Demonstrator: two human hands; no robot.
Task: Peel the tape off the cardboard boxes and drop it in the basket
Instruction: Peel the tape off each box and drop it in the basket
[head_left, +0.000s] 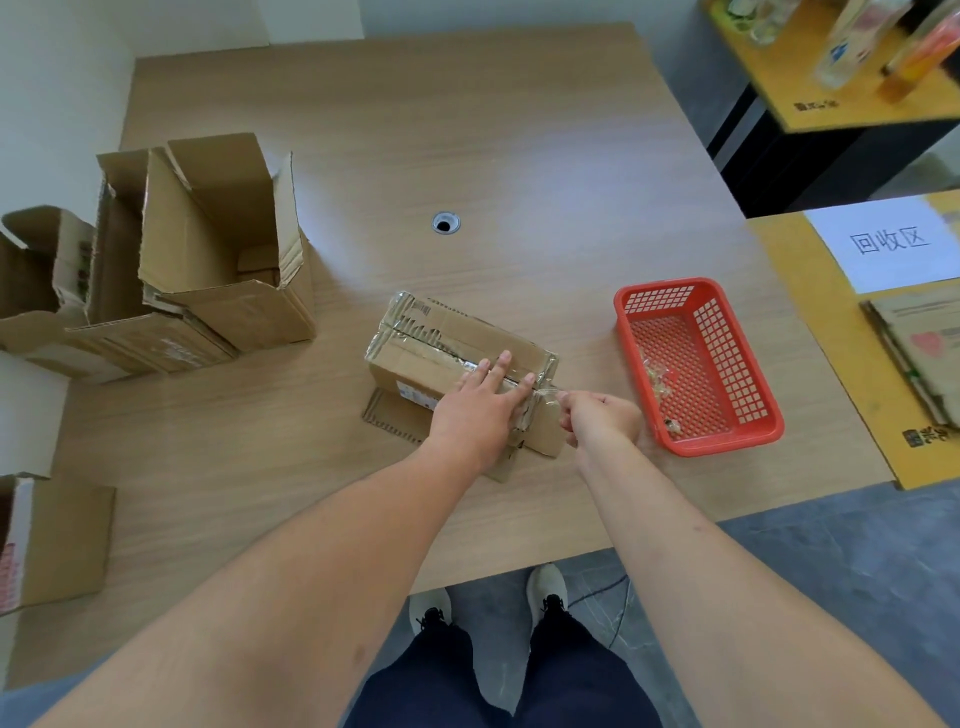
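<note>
While the left hand (480, 402) lies flat, fingers spread, on the taped brown cardboard box (457, 364) mid-counter, the right hand (597, 418) has its grip pinched on a clear tape strip (545, 388) lifting off the box's 3 o'clock end. Red plastic mesh basket (701, 364) further toward 3 o'clock holds some scraps, so I'd say partway; open boxes (208, 249) at 9 o'clock look like they have tape left

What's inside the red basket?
The red basket holds a few crumpled bits of clear tape, with another small scrap near its front corner. The rest of its mesh floor shows bare. Nothing covers the inside.
</note>
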